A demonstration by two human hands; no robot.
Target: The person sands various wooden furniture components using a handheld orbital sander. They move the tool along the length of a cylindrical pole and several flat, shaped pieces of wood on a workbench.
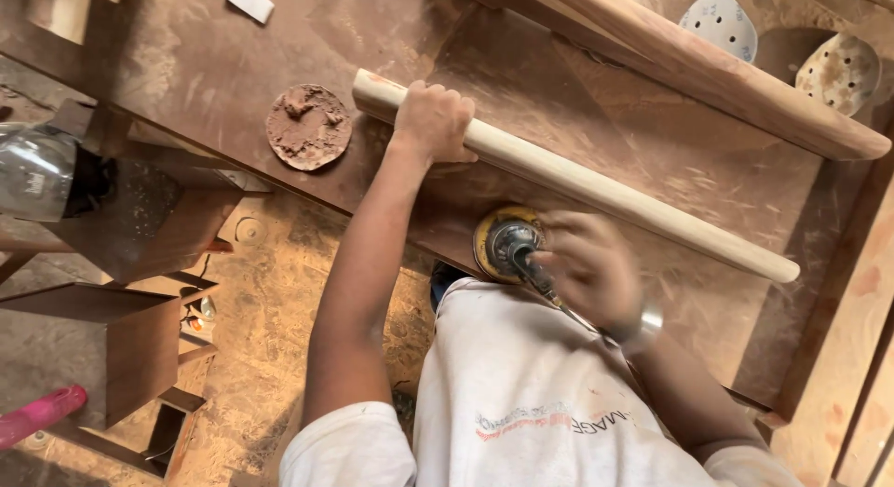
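Head view: my left hand [431, 122] clamps the wooden pole [577, 180], which slants away rightward, while my nearer right hand [591, 268] grips the sander [507, 245] just below it.

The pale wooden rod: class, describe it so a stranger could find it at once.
Start at the dusty brown workbench. The pale wooden rod lies slanted across it, gripped near one end by the left hand. It is round and lighter than the flat reddish plank beyond.

The left hand [431, 122] grips a wooden rod [577, 177] lying across the desk [596, 105]. Just beside it, toward the body, the right hand [591, 266] rests at a disc sander [507, 245]. A worn sanding disc [308, 127] lies left of the left hand; a plank [708, 73] lies beyond the rod.
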